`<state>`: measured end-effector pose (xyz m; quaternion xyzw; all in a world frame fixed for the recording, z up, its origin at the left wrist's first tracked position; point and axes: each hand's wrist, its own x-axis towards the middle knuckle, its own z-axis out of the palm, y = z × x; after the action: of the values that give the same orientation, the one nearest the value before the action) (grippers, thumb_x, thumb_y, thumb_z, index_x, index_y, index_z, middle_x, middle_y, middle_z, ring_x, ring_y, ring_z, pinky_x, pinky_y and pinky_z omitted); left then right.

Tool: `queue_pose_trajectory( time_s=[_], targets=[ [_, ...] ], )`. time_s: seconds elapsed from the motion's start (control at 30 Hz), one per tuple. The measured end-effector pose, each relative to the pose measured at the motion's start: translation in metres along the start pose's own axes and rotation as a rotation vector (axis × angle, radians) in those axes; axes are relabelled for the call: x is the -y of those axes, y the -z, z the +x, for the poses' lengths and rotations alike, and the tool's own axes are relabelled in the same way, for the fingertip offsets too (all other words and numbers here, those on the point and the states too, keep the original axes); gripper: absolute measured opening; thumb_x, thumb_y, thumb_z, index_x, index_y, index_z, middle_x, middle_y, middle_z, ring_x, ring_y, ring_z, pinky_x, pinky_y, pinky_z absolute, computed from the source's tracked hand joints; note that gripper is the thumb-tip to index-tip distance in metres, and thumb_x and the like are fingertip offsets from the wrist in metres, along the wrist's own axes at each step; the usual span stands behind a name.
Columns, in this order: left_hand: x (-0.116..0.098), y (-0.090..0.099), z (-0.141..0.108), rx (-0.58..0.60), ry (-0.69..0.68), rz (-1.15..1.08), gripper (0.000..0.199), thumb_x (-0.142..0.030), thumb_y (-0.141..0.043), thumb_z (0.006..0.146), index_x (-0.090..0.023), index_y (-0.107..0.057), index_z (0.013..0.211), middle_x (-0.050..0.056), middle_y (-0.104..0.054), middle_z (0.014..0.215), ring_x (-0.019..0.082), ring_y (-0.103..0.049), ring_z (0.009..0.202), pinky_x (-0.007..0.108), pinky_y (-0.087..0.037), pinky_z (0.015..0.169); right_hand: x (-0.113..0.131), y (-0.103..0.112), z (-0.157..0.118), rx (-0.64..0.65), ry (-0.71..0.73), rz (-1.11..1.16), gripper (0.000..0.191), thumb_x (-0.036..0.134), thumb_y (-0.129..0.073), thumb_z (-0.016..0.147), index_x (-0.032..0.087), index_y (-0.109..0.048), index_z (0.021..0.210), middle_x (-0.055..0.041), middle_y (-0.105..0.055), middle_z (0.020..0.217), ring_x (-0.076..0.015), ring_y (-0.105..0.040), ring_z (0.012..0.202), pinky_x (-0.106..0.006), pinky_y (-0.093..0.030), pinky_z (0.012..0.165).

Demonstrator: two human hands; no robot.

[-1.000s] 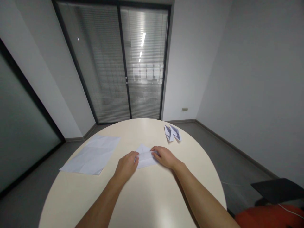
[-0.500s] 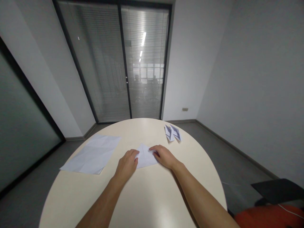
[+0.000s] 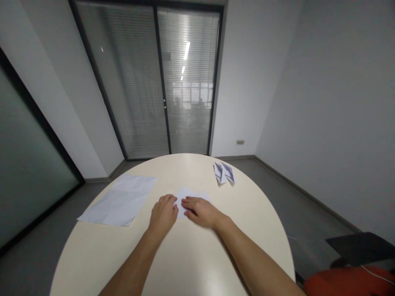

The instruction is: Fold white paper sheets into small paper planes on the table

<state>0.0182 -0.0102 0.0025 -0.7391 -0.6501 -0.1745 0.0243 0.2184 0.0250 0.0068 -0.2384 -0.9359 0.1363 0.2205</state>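
A folded white sheet of paper (image 3: 182, 193) lies on the round table in front of me, partly covered by my hands. My left hand (image 3: 163, 211) is curled at its left edge, thumb and fingertips closed on the paper. Across the middle of the sheet rests my right hand (image 3: 202, 211), palm down with its fingers stretched out flat and pointing left. The paper's far edge and right corner show beyond the right hand; its near right part is hidden underneath.
Larger creased white paper (image 3: 120, 199) lies at the left of the cream table (image 3: 188, 250). Two small folded paper pieces (image 3: 224, 173) sit at the far right. Past the table's right edge are a red chair seat (image 3: 348, 281) and a dark flat panel (image 3: 361, 248).
My right hand has moved left from the paper's right corner and now lies flat over its middle. My left hand has shifted slightly left, still at the left edge.
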Motion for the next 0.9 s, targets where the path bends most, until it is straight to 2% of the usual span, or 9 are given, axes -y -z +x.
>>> queue_pose_trajectory(
  time_s=[0.1, 0.27, 0.33, 0.4, 0.5, 0.57, 0.67, 0.8, 0.9],
  targets=[
    [-0.001, 0.005, 0.000, 0.004, 0.062, 0.055, 0.029, -0.012, -0.050, 0.093, -0.017, -0.068, 0.115, 0.009, -0.068, 0.121, 0.024, -0.059, 0.116, 0.034, -0.048, 0.096, -0.006, 0.004, -0.005, 0.018, -0.041, 0.012, 0.037, 0.024, -0.052, 0.099, 0.016, -0.063, 0.133, -0.0117, -0.059, 0.145, -0.0255, -0.052, 0.138, -0.043, -0.035, 0.120],
    [0.000, 0.013, 0.003, -0.029, 0.126, 0.118, 0.035, -0.007, -0.047, 0.091, -0.015, -0.068, 0.117, 0.012, -0.066, 0.127, 0.027, -0.059, 0.118, 0.037, -0.047, 0.097, -0.008, 0.013, -0.007, 0.025, -0.040, 0.025, 0.037, 0.026, -0.051, 0.100, 0.016, -0.064, 0.133, -0.0122, -0.060, 0.144, -0.0259, -0.050, 0.139, -0.043, -0.032, 0.122],
    [-0.001, 0.015, 0.003, -0.075, 0.088, 0.114, 0.037, -0.005, -0.047, 0.089, -0.015, -0.068, 0.119, 0.013, -0.063, 0.134, 0.028, -0.055, 0.124, 0.038, -0.045, 0.102, -0.007, 0.013, -0.007, 0.008, -0.070, 0.022, 0.039, 0.028, -0.053, 0.099, 0.014, -0.065, 0.133, -0.0150, -0.059, 0.144, -0.0273, -0.050, 0.139, -0.044, -0.033, 0.122],
    [-0.004, 0.015, 0.003, -0.081, -0.008, 0.078, 0.039, -0.004, -0.049, 0.089, -0.016, -0.067, 0.120, 0.011, -0.063, 0.134, 0.026, -0.055, 0.125, 0.038, -0.042, 0.106, -0.008, 0.010, -0.007, -0.009, -0.110, 0.024, 0.041, 0.031, -0.056, 0.097, 0.013, -0.065, 0.133, -0.0169, -0.058, 0.144, -0.0286, -0.050, 0.138, -0.044, -0.036, 0.119],
    [-0.010, 0.014, 0.001, 0.022, -0.133, 0.026, 0.033, -0.008, -0.049, 0.092, -0.020, -0.070, 0.114, 0.007, -0.071, 0.116, 0.023, -0.061, 0.110, 0.037, -0.043, 0.101, -0.010, 0.007, -0.007, -0.037, -0.138, 0.031, 0.041, 0.031, -0.060, 0.095, 0.015, -0.066, 0.132, -0.0166, -0.060, 0.141, -0.0277, -0.053, 0.133, -0.042, -0.041, 0.115],
    [-0.013, 0.012, -0.001, 0.062, -0.128, 0.028, 0.028, -0.013, -0.050, 0.094, -0.020, -0.070, 0.111, 0.007, -0.071, 0.111, 0.023, -0.062, 0.106, 0.037, -0.046, 0.095, -0.012, 0.005, -0.007, -0.059, -0.135, 0.023, 0.039, 0.030, -0.061, 0.093, 0.015, -0.068, 0.128, -0.0157, -0.062, 0.135, -0.0268, -0.054, 0.129, -0.041, -0.042, 0.113],
    [-0.015, 0.009, -0.003, 0.071, -0.090, 0.045, 0.025, -0.017, -0.051, 0.095, -0.019, -0.069, 0.113, 0.008, -0.069, 0.115, 0.024, -0.061, 0.108, 0.034, -0.047, 0.090, -0.012, 0.005, -0.004, -0.066, -0.117, -0.010, 0.032, 0.028, -0.062, 0.092, 0.017, -0.072, 0.120, -0.0138, -0.067, 0.125, -0.0256, -0.057, 0.122, -0.039, -0.046, 0.108],
    [-0.016, 0.010, -0.003, 0.077, -0.082, 0.056, 0.024, -0.018, -0.051, 0.096, -0.019, -0.069, 0.112, 0.008, -0.068, 0.115, 0.024, -0.059, 0.109, 0.033, -0.048, 0.089, -0.008, 0.009, -0.001, -0.050, -0.128, -0.063, 0.025, 0.024, -0.060, 0.093, 0.018, -0.074, 0.111, -0.0105, -0.070, 0.111, -0.0234, -0.060, 0.111, -0.035, -0.049, 0.098],
    [-0.017, 0.011, -0.003, 0.082, -0.083, 0.059, 0.024, -0.018, -0.051, 0.096, -0.019, -0.069, 0.111, 0.008, -0.068, 0.114, 0.024, -0.059, 0.108, 0.033, -0.048, 0.088, -0.005, 0.011, -0.001, -0.048, -0.142, -0.085, 0.024, 0.022, -0.059, 0.093, 0.018, -0.074, 0.112, -0.0097, -0.071, 0.108, -0.0225, -0.061, 0.107, -0.034, -0.049, 0.096]
  ],
)
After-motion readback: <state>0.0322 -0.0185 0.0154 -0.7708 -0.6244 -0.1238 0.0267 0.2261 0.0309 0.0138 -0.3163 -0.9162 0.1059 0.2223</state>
